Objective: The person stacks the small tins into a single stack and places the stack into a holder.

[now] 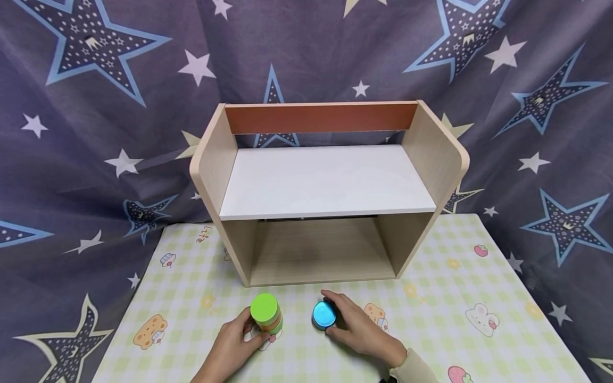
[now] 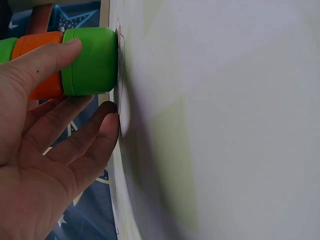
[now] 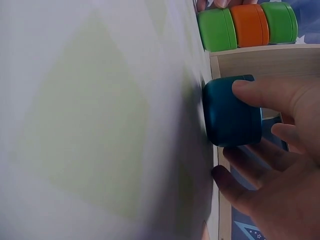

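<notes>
In the head view my left hand (image 1: 231, 343) holds a stack of small round containers (image 1: 265, 309) between thumb and fingers. The left wrist view shows the stack as green, orange, green, with its lowest green container (image 2: 92, 61) at the tablecloth and my thumb across the side. To its right, my right hand (image 1: 360, 329) grips one blue round container (image 1: 324, 314) with a shiny top. Seen from the right wrist, the thumb lies on one side of the blue container (image 3: 227, 112) and fingers are on the other; its base is at the table surface.
Behind both hands stands a wooden two-level shelf (image 1: 328, 181) with a white upper board and a brown back rail. The table wears a green-checked cloth (image 1: 182, 298) with cartoon prints. A dark star-patterned curtain (image 1: 158, 122) hangs behind and at both sides.
</notes>
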Available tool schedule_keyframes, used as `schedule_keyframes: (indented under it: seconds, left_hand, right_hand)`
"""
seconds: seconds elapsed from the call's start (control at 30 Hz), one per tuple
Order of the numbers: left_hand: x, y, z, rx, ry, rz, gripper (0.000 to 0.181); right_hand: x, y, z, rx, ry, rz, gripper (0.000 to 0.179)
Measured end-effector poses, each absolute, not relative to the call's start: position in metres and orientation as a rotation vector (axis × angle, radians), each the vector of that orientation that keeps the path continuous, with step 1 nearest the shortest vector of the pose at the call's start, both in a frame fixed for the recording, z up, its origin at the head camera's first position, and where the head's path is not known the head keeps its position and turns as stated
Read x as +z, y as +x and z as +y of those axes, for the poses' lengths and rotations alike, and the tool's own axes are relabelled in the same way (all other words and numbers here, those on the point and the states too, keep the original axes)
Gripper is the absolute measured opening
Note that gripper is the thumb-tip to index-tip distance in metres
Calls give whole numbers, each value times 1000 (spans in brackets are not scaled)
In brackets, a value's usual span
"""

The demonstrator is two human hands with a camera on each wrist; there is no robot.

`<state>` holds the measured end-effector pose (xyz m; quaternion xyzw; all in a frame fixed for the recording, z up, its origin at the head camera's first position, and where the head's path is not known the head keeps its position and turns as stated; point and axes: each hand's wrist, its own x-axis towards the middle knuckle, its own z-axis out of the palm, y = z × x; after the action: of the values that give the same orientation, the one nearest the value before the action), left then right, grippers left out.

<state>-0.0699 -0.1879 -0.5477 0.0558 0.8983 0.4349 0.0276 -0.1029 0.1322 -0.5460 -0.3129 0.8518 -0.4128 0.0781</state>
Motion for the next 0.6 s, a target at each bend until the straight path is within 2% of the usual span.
schedule_keyframes:
  seconds: [0.6]
  left_hand:
    - [-546, -69, -187, 1404, 174, 2733, 57]
  right_hand:
    - [-546, -103, 132, -1253, -919, 2547, 79]
